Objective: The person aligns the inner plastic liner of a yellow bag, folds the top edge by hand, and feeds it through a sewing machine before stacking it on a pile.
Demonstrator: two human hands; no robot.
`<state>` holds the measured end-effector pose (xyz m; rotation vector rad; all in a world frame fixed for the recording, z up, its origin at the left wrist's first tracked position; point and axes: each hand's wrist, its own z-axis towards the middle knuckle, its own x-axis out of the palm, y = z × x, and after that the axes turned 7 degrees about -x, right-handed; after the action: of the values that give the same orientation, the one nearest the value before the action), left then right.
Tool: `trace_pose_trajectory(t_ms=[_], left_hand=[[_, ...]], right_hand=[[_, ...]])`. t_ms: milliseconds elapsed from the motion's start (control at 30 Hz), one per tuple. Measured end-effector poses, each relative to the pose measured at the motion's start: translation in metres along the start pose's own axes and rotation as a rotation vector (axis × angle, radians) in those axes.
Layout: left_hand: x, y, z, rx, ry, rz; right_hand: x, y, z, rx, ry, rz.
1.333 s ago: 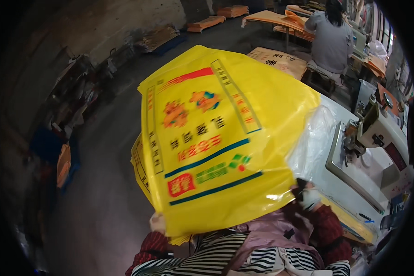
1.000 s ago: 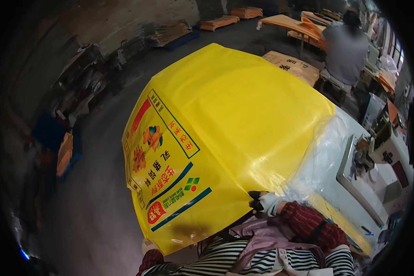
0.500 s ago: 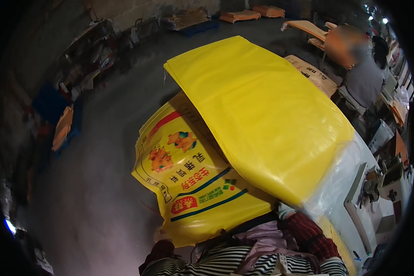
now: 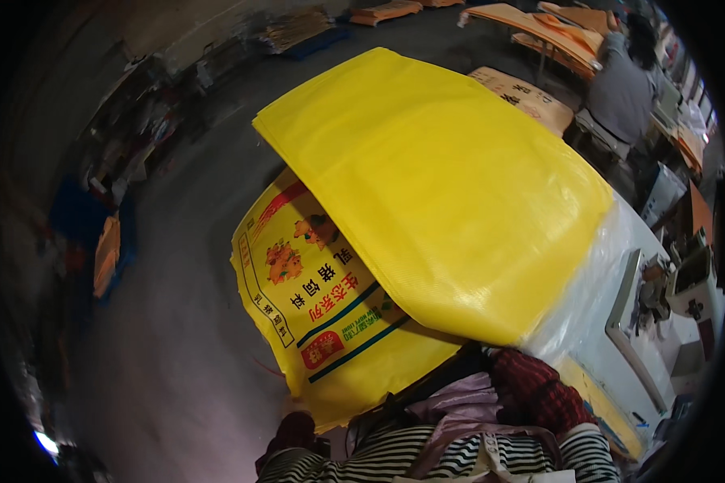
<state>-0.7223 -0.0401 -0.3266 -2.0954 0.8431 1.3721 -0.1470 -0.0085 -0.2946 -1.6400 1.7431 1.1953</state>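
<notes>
A printed yellow sack [image 4: 330, 354] with pig pictures hangs in front of me, tilted, its far part tucked beneath a stack of plain yellow sacks [image 4: 435, 193]. At the sack's near left corner my left hand [image 4: 296, 406] grips the edge; most of its fingers are behind the material. My right arm, in a dark red checked sleeve [image 4: 536, 394], reaches to the near edge of the stack. The right hand itself is almost wholly hidden there, so its fingers do not show.
A sewing machine [image 4: 691, 286] stands on the pale worktable [image 4: 592, 378] to my right, beside clear plastic film [image 4: 568, 322]. A seated person [image 4: 620, 97] works at the far right near orange sacks [image 4: 532, 28]. More orange sacks [image 4: 106, 256] lie on the floor at left.
My view has shifted slightly. The printed sack lies flatter and its far part is further covered by the stack. My right hand has slipped from sight at the stack's edge.
</notes>
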Motion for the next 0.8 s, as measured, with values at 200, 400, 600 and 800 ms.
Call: trace_pose_trajectory(t_ms=[200,400,600,800], left_hand=[[-0.059,-0.150,-0.022,0.282,-0.470,0.255],[-0.195,-0.425,-0.155,1.218,-0.415,-0.872],[-0.133,-0.516,-0.356,1.591,-0.174,-0.230],[-0.093,-0.523,-0.373,1.526,0.302,-0.196]], right_hand=[[-0.033,0.036,-0.035,-0.052,-0.046,0.185],[-0.100,0.066,-0.137,0.058,0.004,0.394],[-0.120,0.046,-0.208,-0.114,-0.174,0.585],[-0.146,-0.018,-0.224,-0.408,-0.908,1.498]])
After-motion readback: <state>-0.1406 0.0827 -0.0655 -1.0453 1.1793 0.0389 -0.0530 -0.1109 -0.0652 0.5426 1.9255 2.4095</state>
